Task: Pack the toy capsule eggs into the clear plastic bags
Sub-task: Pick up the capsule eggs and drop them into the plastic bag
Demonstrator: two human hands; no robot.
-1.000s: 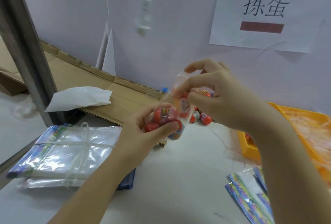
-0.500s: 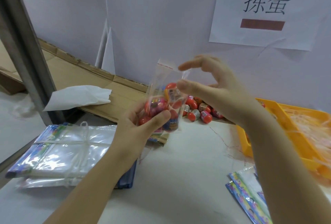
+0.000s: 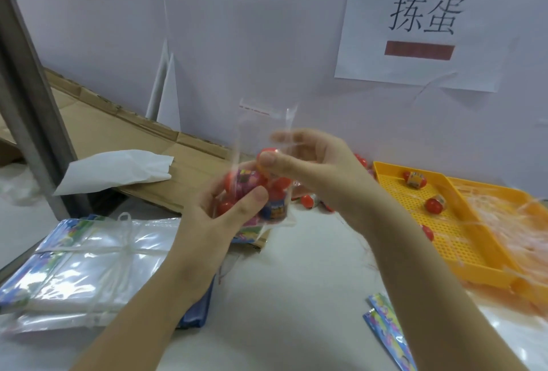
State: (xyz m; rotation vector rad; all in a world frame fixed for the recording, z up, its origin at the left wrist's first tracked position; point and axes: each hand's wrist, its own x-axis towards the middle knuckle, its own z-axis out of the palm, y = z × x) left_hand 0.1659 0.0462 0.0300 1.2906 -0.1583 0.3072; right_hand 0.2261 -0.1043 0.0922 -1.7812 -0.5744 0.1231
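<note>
Forearms rise from the near edge and meet above the white table (image 3: 296, 296). The left hand (image 3: 225, 222) grips the filled bottom of the clear plastic bag (image 3: 258, 130), thumb across the front, with the capsule eggs (image 3: 246, 183) bunched inside. The right hand (image 3: 314, 169) pinches the top egg (image 3: 265, 153) between thumb and forefinger, loose film draped over its fingers; whether that egg is fully inside I cannot tell.

As I judge it, the risk is the bag's mouth, which stands open and floppy. A tilt or a slack left grip could spill eggs, and round capsules would roll away.

Near left lies a tied bundle of bags (image 3: 98, 263); near right, printed cards (image 3: 388, 332). Farther right a yellow mesh tray (image 3: 444, 240) holds a few eggs and plastic strips, and loose eggs (image 3: 308, 201) lie behind the hands. Far left are cardboard (image 3: 118, 130) and a grey metal post (image 3: 26, 97); a paper sign (image 3: 424, 26) hangs on the pale wall.
</note>
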